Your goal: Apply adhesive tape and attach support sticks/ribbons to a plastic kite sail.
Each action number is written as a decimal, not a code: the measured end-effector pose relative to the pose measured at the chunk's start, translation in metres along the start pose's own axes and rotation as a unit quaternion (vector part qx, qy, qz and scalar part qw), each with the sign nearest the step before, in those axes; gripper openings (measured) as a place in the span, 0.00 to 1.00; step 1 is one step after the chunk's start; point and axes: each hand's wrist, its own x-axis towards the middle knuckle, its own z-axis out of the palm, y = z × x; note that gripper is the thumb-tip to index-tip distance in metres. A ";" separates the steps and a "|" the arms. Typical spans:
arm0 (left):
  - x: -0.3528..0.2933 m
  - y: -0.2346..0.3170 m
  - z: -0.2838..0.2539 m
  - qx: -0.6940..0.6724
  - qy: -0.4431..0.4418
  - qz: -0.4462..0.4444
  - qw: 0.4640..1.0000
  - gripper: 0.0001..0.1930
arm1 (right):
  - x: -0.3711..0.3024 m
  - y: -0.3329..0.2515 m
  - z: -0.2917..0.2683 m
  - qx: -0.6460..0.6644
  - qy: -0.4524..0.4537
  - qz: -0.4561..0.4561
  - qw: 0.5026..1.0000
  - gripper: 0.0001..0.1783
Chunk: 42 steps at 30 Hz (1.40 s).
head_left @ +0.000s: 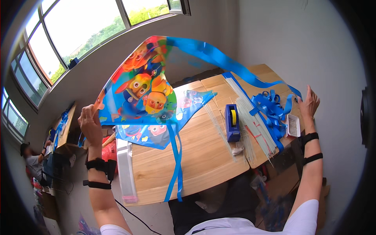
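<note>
A colourful kite (147,84) printed with cartoon animals is held up above the table, slightly blurred. My left hand (90,122) is closed on its left corner. From its top a long blue ribbon (223,58) arcs across to my right hand (309,103), which is raised at the right with one finger stretched up and the ribbon's end at its thumb side. Two more blue ribbon tails (175,164) hang from the kite's lower edge, down over the table front. Behind it, a second blue kite sheet (192,103) lies on the table.
The wooden table (207,168) bears a blue tape dispenser (232,123), thin clear rods (254,121), a heap of blue ribbon (270,105), a small white box (293,125) and a plastic packet (126,172). At far left a person (35,160) sits by another table.
</note>
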 end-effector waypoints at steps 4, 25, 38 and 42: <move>-0.040 0.046 0.004 -0.056 -0.040 0.082 0.994 0.07 | -0.062 0.019 0.009 0.131 0.014 0.004 0.991 0.36; -0.357 0.155 -0.024 -0.149 -0.409 0.080 0.897 0.12 | -0.398 -0.247 -0.046 0.426 -0.228 -0.418 0.770 0.19; -0.395 0.148 -0.067 -0.152 -0.405 -0.001 0.902 0.11 | -0.414 -0.245 -0.030 0.398 -0.228 -0.526 0.716 0.06; -0.406 0.148 -0.075 -0.127 -0.385 0.019 0.914 0.21 | -0.416 -0.241 -0.030 0.383 -0.239 -0.539 0.711 0.07</move>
